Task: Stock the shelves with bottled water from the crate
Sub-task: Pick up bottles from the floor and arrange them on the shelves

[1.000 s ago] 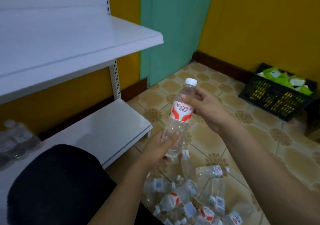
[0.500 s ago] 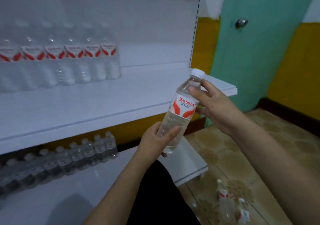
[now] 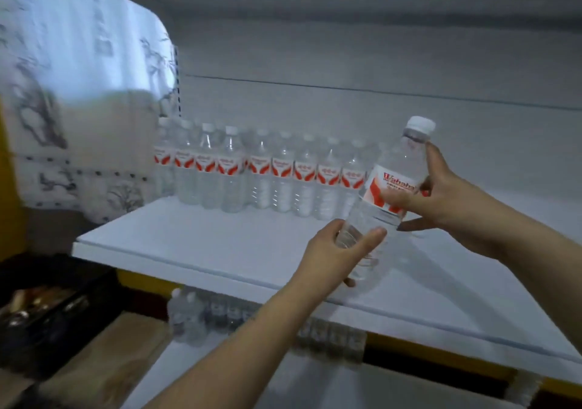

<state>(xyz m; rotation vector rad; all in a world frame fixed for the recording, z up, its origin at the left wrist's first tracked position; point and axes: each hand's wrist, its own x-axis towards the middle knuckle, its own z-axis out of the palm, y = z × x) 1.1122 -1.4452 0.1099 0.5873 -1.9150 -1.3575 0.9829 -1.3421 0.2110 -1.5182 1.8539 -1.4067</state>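
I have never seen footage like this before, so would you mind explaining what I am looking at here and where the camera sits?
There is no machine here: a person wears one wide-angle camera on the head, looking forward and down at their own two bare hands. That is why the arms reach in from the bottom of the picture.

Both hands hold one water bottle, tilted, with a white cap and a red and white label. The left hand has its grip around the bottle's lower end; the right hand holds it at the label.

In front is a white shelf. Along its back stands a row of bottles of the same kind, upright. The held bottle hovers just right of that row. Below, a lower shelf carries more bottles.
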